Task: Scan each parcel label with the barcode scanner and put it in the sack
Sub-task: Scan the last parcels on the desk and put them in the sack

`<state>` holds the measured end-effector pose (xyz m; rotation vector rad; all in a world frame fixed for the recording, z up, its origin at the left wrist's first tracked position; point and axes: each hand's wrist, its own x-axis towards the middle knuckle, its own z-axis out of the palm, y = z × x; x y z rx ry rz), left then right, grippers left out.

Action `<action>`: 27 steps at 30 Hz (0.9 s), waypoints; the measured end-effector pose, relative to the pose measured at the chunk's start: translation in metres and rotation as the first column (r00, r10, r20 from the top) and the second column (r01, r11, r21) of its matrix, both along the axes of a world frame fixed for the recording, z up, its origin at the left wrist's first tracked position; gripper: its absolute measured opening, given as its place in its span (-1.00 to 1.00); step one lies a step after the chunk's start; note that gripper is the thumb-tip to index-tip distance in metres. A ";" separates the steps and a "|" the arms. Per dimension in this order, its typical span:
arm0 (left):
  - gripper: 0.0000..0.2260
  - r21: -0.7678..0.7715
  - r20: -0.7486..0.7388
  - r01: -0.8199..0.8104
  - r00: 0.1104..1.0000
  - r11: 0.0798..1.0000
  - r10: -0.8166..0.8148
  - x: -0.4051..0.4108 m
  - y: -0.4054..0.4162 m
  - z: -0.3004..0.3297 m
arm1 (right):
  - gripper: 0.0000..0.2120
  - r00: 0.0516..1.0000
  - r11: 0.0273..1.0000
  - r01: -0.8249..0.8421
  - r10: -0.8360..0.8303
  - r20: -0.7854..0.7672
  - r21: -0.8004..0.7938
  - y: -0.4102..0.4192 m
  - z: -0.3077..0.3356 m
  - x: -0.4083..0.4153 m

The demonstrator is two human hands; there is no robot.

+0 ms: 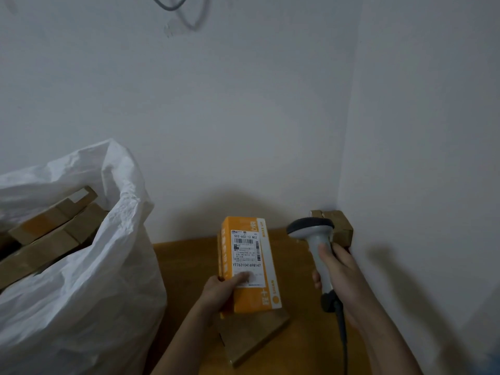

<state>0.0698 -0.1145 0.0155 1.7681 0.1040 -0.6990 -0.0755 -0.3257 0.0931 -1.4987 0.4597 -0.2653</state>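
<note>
My left hand (223, 292) grips an orange parcel box (247, 266) by its near end, thumb lying on the white shipping label (246, 257), which faces up. My right hand (338, 272) holds a grey barcode scanner (315, 239) by the handle, its dark head raised to the right of the box, a small gap between them. The scanner's cable (342, 328) trails down toward me. A large white sack (89, 266) stands open at the left with several brown cardboard parcels (51, 234) inside.
A wooden table (184, 269) lies under both hands. A flat brown parcel (254, 338) rests on it beneath the orange box. A small cardboard box (341, 226) sits in the wall corner behind the scanner. White walls close in at the back and right.
</note>
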 end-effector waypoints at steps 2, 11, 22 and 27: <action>-0.31 0.000 0.008 -0.035 0.999 0.999 0.035 0.000 -0.002 -0.001 | -0.70 1.000 1.000 -0.015 0.015 0.018 0.003 0.003 0.005 0.000; -0.58 -0.014 0.030 -0.109 0.994 0.994 0.110 -0.003 -0.008 -0.003 | -0.67 0.996 0.996 -0.068 0.071 0.061 -0.050 0.011 0.025 -0.006; -0.59 -0.030 0.047 -0.195 0.979 0.980 0.196 -0.004 -0.012 -0.002 | -0.68 0.991 0.992 -0.107 0.111 0.070 -0.068 0.016 0.039 -0.014; -0.54 -0.051 0.026 -0.224 0.974 0.973 0.225 -0.004 -0.010 -0.004 | -0.69 0.992 0.992 -0.099 0.104 0.066 -0.082 0.019 0.044 -0.017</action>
